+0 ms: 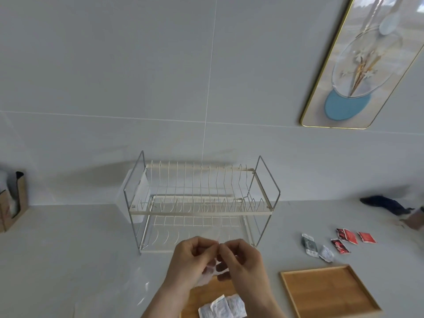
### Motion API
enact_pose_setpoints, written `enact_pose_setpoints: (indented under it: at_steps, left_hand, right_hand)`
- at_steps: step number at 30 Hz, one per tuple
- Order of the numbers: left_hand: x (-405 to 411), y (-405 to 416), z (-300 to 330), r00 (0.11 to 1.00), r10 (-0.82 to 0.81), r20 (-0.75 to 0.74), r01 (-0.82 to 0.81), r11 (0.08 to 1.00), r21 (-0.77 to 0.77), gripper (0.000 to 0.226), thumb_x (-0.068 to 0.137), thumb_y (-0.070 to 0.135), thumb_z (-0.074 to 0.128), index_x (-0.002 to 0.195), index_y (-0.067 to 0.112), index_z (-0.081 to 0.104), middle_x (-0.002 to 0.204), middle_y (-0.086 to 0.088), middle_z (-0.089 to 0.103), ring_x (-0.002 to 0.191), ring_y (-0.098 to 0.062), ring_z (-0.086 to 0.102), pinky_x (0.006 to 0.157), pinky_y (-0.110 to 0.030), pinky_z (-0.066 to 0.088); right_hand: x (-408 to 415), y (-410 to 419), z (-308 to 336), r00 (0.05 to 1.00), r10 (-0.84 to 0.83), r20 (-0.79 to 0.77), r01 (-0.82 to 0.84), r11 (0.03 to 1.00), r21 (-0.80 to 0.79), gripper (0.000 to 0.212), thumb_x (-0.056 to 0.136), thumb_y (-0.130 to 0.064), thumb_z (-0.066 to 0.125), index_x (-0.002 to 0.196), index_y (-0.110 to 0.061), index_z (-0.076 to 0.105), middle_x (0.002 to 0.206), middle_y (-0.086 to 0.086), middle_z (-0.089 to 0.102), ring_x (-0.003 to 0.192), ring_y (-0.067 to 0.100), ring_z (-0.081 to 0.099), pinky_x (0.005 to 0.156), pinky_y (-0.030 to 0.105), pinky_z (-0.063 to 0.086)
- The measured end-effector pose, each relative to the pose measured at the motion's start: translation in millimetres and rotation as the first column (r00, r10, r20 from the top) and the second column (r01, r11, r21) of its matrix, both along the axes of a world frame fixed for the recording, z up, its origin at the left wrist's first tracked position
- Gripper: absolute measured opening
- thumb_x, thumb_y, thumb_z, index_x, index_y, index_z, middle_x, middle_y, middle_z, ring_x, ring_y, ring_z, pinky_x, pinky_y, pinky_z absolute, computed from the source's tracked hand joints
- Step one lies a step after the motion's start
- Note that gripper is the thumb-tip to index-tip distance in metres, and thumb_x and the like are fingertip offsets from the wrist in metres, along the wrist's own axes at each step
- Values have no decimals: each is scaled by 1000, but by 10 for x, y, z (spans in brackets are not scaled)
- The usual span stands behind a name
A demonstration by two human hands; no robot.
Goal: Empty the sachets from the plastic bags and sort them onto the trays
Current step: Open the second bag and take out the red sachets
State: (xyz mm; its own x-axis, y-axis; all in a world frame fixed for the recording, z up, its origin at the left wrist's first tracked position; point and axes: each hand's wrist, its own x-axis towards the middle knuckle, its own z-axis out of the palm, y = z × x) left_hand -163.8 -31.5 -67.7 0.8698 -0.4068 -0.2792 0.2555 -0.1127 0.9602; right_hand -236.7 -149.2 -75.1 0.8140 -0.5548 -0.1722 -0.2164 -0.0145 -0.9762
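My left hand (pixel 191 260) and my right hand (pixel 241 260) meet at the bottom centre, both pinching a thin clear plastic bag (pixel 210 275) that hangs crumpled between them. Below them lies a wooden tray (pixel 202 294), mostly hidden by my arms, with white sachets (pixel 222 307) on it. A second wooden tray (pixel 328 292) lies bare at the lower right. Beyond it, on the counter, lie red sachets (pixel 348 237), a dark grey sachet (pixel 309 244) and a white sachet (pixel 326 253).
A two-tier wire dish rack (pixel 199 203) stands just behind my hands against the tiled wall. More clear plastic (pixel 137 285) lies on the counter at the lower left. A cardboard box (pixel 11 210) is at the far left, a dark cloth (pixel 385 204) at the far right.
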Motion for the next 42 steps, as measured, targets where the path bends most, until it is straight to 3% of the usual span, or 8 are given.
enact_pose_setpoints:
  at_steps: [6, 11, 18, 26, 30, 38, 40, 42]
  left_hand:
    - [-103, -9, -184, 998, 54, 43, -59, 992, 113, 16, 79, 23, 83, 79, 9, 75, 70, -5, 78, 67, -17, 75, 61, -25, 57]
    - [-130, 45, -305, 995, 1, 98, -21, 979, 205, 13, 74, 33, 85, 74, 23, 77, 68, 6, 76, 66, -9, 73, 65, -27, 57]
    - [-135, 81, -375, 991, -78, 110, 53, 976, 213, 12, 70, 22, 85, 66, 29, 76, 64, 5, 76, 64, -10, 73, 64, -23, 55]
    - [-169, 60, -343, 998, -10, -67, 17, 995, 103, 17, 87, 14, 74, 83, -3, 74, 68, -6, 74, 60, -12, 70, 54, -17, 53]
    - [-143, 78, -410, 997, -52, -58, 60, 985, 159, 22, 88, 22, 69, 77, 3, 72, 64, -4, 69, 63, -15, 67, 62, -29, 53]
    - [-79, 212, -622, 993, 51, 105, -82, 942, 326, 15, 81, 37, 63, 78, 23, 67, 68, 2, 74, 66, -20, 73, 73, -50, 61]
    - [-31, 302, -647, 974, 66, 216, -150, 904, 401, 13, 86, 37, 61, 80, 26, 60, 73, 5, 72, 68, -18, 71, 74, -46, 60]
    - [-25, 366, -636, 907, -93, 412, -164, 821, 548, 13, 94, 36, 57, 84, 29, 52, 78, 12, 67, 72, -10, 66, 72, -36, 56]
  right_hand:
    - [-23, 81, 7, 990, 11, -141, 34, 950, 311, 16, 99, -14, 64, 99, -3, 75, 86, 14, 81, 77, 32, 79, 64, 39, 64]
    - [-33, 39, -51, 974, 57, -217, 36, 914, 403, 20, 97, -13, 64, 97, 2, 77, 84, 17, 80, 72, 31, 79, 68, 38, 63]
    - [-66, -14, -137, 971, 80, -225, 32, 890, 454, 19, 95, -6, 62, 93, 6, 77, 87, 22, 79, 72, 30, 78, 69, 38, 63]
    - [-18, 12, -206, 972, 65, -224, -39, 992, 118, 19, 97, -2, 57, 88, 5, 72, 78, 22, 78, 68, 29, 79, 64, 42, 66]
    - [3, 48, -263, 972, 73, -223, -80, 996, -26, 19, 96, -3, 57, 81, 1, 69, 76, 21, 76, 65, 27, 78, 65, 52, 65]
    - [-24, 41, -343, 958, -2, -286, -98, 938, -333, 14, 86, -13, 60, 72, -13, 63, 64, 4, 72, 53, 14, 74, 63, 47, 64]
    - [-65, -39, -363, 952, -55, -302, -84, 899, -429, 12, 79, -19, 62, 67, -19, 59, 61, 2, 70, 55, 17, 70, 61, 45, 62]
    - [-111, -88, -367, 934, -61, -351, -165, 799, -578, 15, 81, -21, 64, 70, -21, 54, 68, -2, 68, 59, 15, 62, 55, 32, 52]
